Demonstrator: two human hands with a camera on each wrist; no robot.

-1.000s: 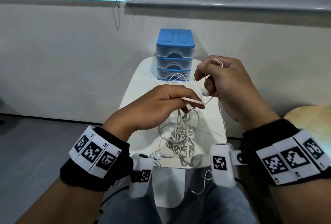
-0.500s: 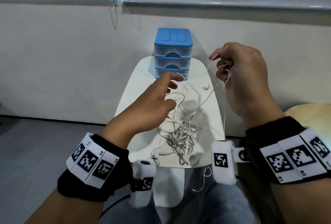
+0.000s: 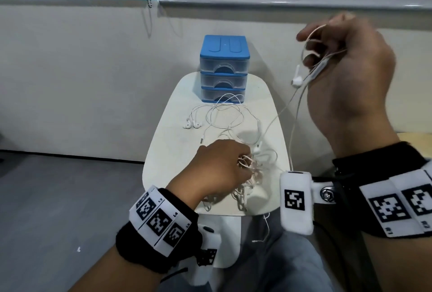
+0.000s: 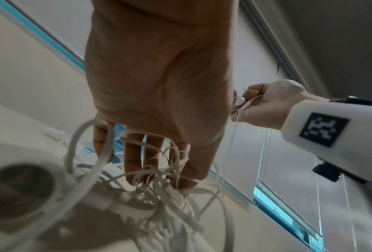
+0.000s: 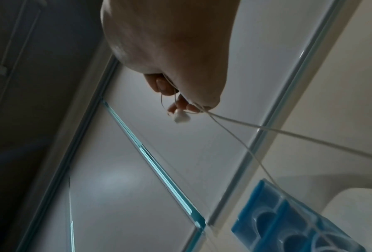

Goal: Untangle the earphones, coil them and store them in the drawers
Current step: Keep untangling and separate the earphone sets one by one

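Pinching a lifted strand of white earphone cable (image 3: pixel 295 114), my right hand (image 3: pixel 350 76) is raised high on the right with its fingers curled round the inline remote; one earbud (image 3: pixel 296 79) dangles just below the fingertips, also visible in the right wrist view (image 5: pixel 181 117). From that grip two taut lines run down to the tangle (image 3: pixel 247 175) on the near part of the small white table (image 3: pixel 163 151). My left hand (image 3: pixel 219 170) is low on the table, its fingers curled down into the knotted cables and holding them in place; the left wrist view shows loops threaded over those fingers (image 4: pixel 150 153).

Further back, a second pair of earphones (image 3: pixel 219 114) lies in loose open loops, its two buds side by side, just in front of the blue drawer unit (image 3: pixel 224 67). All three drawers look closed.

By my judgement the task is early: one strand is partly pulled free, the main knot remains, nothing is coiled, nothing is stored.

Compared with a second ago, my right hand has risen and swung out to the right, drawing the cable tight. My left hand has dropped from mid-air beside it onto the tangle, and the loose pair behind is now uncovered.
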